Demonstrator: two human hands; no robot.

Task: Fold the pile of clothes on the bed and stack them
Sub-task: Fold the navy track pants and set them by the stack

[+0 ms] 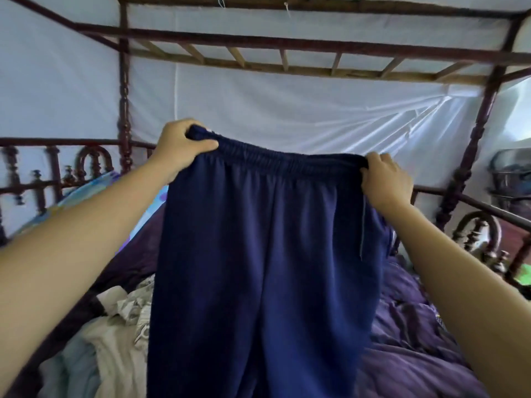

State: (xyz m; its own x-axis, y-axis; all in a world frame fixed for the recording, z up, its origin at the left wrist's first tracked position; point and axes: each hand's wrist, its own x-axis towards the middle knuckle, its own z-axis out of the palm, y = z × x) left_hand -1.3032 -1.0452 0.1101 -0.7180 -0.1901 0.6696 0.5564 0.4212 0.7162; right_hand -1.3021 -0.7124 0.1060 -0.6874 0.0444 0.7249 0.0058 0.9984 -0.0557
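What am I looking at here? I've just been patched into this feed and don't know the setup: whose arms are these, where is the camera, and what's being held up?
There is no machine here. A person is working with bare hands, and the single picture comes from a wide-angle camera worn on their head, looking forward and down. That is why both forearms reach in from the bottom corners.

The left hand and right hand each grip one end of the elastic waistband of a pair of navy trousers, holding them up spread out so the legs hang down.

Below is a bed with a purple cover. At the lower left lies a crumpled pile of pale clothes, not yet folded. Around the bed stands a dark wooden frame draped with white cloth.
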